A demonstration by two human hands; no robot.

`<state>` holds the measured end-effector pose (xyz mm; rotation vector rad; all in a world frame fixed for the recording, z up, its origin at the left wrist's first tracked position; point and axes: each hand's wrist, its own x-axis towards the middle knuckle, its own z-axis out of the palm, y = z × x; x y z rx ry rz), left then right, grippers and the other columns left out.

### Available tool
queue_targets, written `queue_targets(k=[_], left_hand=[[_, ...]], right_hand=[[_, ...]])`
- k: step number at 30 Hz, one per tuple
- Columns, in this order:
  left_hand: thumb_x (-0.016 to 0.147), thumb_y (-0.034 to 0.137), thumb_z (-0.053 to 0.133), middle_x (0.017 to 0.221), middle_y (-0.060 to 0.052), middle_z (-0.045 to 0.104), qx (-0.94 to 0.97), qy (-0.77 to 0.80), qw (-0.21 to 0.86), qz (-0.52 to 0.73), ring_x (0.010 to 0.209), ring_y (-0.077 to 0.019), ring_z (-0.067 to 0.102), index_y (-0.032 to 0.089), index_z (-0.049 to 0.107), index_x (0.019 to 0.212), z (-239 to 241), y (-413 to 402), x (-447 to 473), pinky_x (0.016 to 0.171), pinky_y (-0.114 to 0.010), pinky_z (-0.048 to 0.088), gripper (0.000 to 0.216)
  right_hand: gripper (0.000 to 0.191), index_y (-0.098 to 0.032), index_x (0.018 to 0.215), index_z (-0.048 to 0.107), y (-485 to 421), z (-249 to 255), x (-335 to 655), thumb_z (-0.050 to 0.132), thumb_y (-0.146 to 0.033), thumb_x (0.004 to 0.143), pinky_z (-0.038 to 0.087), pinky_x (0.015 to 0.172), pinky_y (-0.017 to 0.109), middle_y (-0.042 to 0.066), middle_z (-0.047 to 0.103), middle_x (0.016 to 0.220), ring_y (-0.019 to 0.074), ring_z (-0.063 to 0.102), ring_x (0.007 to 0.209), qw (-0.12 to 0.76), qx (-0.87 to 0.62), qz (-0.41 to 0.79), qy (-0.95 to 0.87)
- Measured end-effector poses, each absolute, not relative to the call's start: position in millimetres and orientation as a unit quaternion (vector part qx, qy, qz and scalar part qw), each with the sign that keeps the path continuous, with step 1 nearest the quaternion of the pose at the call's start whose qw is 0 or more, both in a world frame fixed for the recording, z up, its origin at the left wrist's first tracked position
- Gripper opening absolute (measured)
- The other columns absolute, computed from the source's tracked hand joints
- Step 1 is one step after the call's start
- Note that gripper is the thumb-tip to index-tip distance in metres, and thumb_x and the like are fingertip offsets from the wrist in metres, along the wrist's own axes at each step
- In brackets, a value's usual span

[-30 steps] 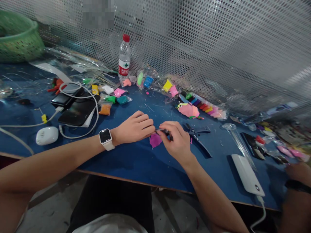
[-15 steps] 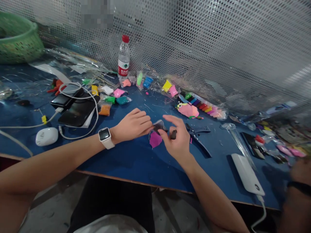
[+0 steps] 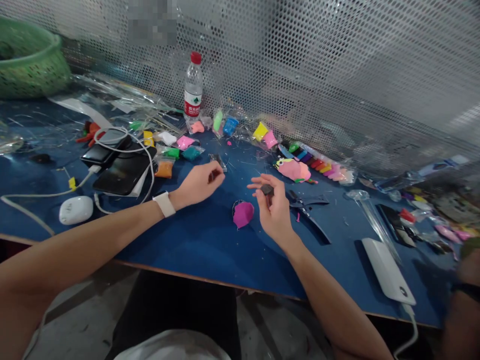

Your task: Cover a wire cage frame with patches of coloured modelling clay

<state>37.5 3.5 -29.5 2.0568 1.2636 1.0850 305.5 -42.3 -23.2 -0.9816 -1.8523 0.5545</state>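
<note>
My right hand holds a small dark lump of clay against its curled fingers, with other fingers stretched to the left. My left hand is curled, thumb and fingers close together; what it holds, if anything, is hidden. Just behind its knuckles is a small clear packet with something dark inside. A flat magenta clay piece with a thin pale edge lies on the blue table between my hands. Right of my right hand lie black-handled pliers. A pink clay fish lies behind them.
Bagged coloured clay and a water bottle stand along the mesh wall. Phones, a cable and a white case lie left. A white power bank lies right, near another person's arm. A green basket stands far left.
My left hand has drawn away from my right hand, leftward, and its fingers have curled. The packet between them now lies behind my left hand. The magenta piece is uncovered.
</note>
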Motion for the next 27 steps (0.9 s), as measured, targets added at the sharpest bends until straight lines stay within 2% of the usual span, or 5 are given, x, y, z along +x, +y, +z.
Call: queue_targets(k=[4,9,12,21,27], left_hand=[[0.109,0.044,0.068,0.137,-0.018,0.077,0.885,0.305,0.199,0.291,0.125,-0.0334,0.074,0.019,0.070,0.139,-35,-8,42,0.107,-0.050,0.060,0.039],[0.105,0.065,0.076,0.181,-0.026,0.047,0.930,0.206,0.195,0.233,0.173,-0.0449,0.040,0.017,0.037,0.180,-42,-15,50,0.138,-0.066,0.038,0.097],[0.109,0.056,0.075,0.178,-0.025,0.052,0.943,0.175,0.187,0.214,0.171,-0.0419,0.044,0.018,0.036,0.180,-44,-15,54,0.140,-0.063,0.034,0.090],[0.100,0.066,0.082,0.146,-0.020,0.071,0.917,0.319,0.112,0.212,0.136,-0.0397,0.066,0.019,0.040,0.174,-39,-20,57,0.116,-0.053,0.051,0.097],[0.101,0.055,0.080,0.136,-0.017,0.074,0.893,0.297,0.250,0.227,0.124,-0.0327,0.071,0.020,0.041,0.174,-30,-15,37,0.103,-0.044,0.060,0.090]], right_hand=[[0.025,-0.028,0.139,0.059,-43,-23,305,0.047,-0.041,0.122,0.064,0.078,0.036,0.004,0.078,0.107,0.0183,0.078,0.086,0.471,-0.412,0.246,-0.740],[0.018,-0.024,0.109,0.068,-45,-14,308,0.050,-0.025,0.111,0.052,0.069,0.033,-0.002,0.063,0.080,0.0164,0.062,0.070,0.476,-0.427,0.243,-0.729],[0.008,-0.025,0.095,0.063,-49,-7,307,0.060,-0.026,0.103,0.043,0.062,0.032,-0.003,0.057,0.074,0.0160,0.051,0.064,0.476,-0.433,0.217,-0.734],[0.072,-0.025,0.062,0.026,-54,-5,304,0.049,-0.064,0.117,0.018,0.054,0.035,-0.005,0.024,0.056,0.0106,0.023,0.053,0.470,-0.440,0.237,-0.727],[0.075,-0.024,0.063,0.026,-54,-2,303,0.053,-0.072,0.115,0.018,0.055,0.035,-0.005,0.024,0.058,0.0106,0.021,0.055,0.460,-0.439,0.241,-0.734]])
